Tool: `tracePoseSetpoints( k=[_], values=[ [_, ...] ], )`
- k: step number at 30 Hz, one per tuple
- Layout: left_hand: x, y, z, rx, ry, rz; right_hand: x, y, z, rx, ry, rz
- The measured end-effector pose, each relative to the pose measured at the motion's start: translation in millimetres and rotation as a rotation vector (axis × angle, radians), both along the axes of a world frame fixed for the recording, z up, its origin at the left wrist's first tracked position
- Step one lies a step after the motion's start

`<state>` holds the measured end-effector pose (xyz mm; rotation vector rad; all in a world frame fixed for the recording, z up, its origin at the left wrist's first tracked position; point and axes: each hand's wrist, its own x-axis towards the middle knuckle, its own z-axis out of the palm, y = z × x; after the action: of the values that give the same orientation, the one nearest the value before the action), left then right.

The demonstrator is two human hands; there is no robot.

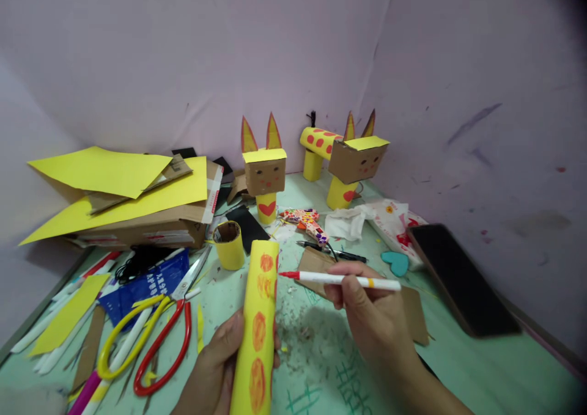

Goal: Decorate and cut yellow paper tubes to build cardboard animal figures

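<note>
A long yellow paper-covered tube (247, 317) with a row of red-orange spots rests in the grip of my left hand (220, 354), its far end pointing away from me. My right hand (373, 311) pinches a white marker (330, 278) with a red tip, which sits just right of the tube near its upper spots. Whether the tip touches the paper I cannot tell. Beyond the tube stands a short yellow tube (230, 250), open at the top. Further back are a cardboard animal head (265, 176) on a yellow neck and a spotted cardboard animal (358, 161) with pointed ears.
Scissors (181, 314) with yellow and red handles lie at the left beside a blue packet (147, 283). Yellow sheets (101, 170) top a cardboard box at the back left. A floral glue gun (306, 222), a black pen (343, 255) and a phone (458, 280) lie to the right.
</note>
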<state>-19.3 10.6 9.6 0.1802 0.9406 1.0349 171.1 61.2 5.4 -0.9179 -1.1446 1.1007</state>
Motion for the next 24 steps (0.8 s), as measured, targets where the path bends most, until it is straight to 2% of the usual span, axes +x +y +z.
tracePoseSetpoints(
  k=[3,6,10,14,24],
  values=[
    [1,2,1.3,0.005,0.019,-0.011,-4,-2,0.2,0.033,0.095,0.039],
    [3,1,2.8,0.05,0.059,-0.04,-6,-9,1.7,0.072,-0.003,0.06],
    [6,-2,5.1,0.04,0.086,-0.004,-6,-16,2.1,0.07,-0.115,0.045],
    [7,-1,6.4,0.019,0.08,-0.003,-3,-17,1.1,0.073,-0.18,0.016],
    [7,-1,2.3,0.043,0.079,0.008,-2,-16,2.1,0.182,-0.334,0.057]
  ],
)
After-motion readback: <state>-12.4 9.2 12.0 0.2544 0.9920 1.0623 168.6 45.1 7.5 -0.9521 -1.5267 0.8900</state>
